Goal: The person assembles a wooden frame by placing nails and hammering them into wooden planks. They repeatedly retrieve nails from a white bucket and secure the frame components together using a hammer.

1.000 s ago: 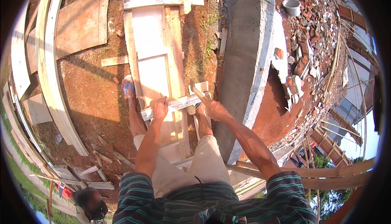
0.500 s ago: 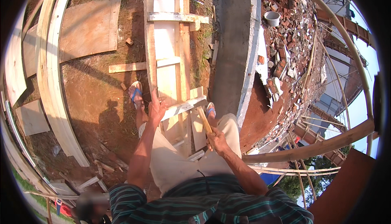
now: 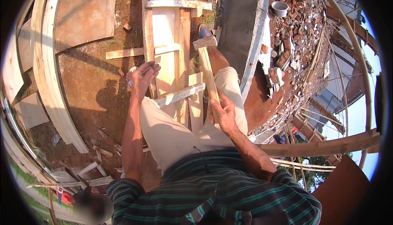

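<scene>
My right hand (image 3: 223, 111) grips the lower wooden handle of a hammer (image 3: 209, 73). Its head is raised beyond the hand, above the right rail of a long wooden frame. My left hand (image 3: 143, 77) is above the frame's left rail, thumb and fingers pinched together. Whatever sits in that pinch is too small to make out. The wooden frame (image 3: 185, 40) lies lengthwise between my legs, with long rails, a pale panel inside and several cross battens. The nearest batten (image 3: 180, 96) runs slantwise between my knees, apart from both hands.
Long planks (image 3: 48, 61) and a plywood sheet (image 3: 84, 18) lie on the left. A grey concrete strip (image 3: 237, 28) runs along the right, with brick rubble (image 3: 292, 40) and a white bucket (image 3: 280, 8) beyond. A bamboo pole (image 3: 319, 145) crosses at right. Another person (image 3: 92, 206) is at lower left.
The hammer has risen away from the near batten, its head now farther forward. My left hand has moved forward and left, still pinched. The view has shifted slightly.
</scene>
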`<state>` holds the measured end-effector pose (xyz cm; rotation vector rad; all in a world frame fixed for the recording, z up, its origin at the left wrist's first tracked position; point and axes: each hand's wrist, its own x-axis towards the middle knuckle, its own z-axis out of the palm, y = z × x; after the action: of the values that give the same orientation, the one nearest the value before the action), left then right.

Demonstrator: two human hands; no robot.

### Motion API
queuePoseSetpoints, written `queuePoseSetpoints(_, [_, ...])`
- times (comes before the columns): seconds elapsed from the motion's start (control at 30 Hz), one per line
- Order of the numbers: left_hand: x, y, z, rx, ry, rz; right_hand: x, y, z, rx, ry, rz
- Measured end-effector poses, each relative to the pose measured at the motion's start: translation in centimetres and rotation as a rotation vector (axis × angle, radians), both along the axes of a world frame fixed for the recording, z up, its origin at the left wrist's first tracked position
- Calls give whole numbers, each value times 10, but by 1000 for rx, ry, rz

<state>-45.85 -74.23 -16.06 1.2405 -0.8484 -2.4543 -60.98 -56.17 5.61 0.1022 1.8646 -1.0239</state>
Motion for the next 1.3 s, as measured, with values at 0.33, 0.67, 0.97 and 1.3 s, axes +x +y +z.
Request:
queuePoseSetpoints(0.33, [-196,-46,-69,-388,-477,-44,-219,-43,-177,232,-35,291])
queuePoseSetpoints(0.67, [-405,-89,-159,-667,-414,-288,-319,-36,-234,100,-792,-268])
queuePoseSetpoints(0.97, [-434,-88,-222,-586,-502,-316,-327,-9,-212,65,-625,-167])
queuePoseSetpoints(1.3, [-441,-88,-224,-483,-556,-297,-395,-52,-179,114,-369,175])
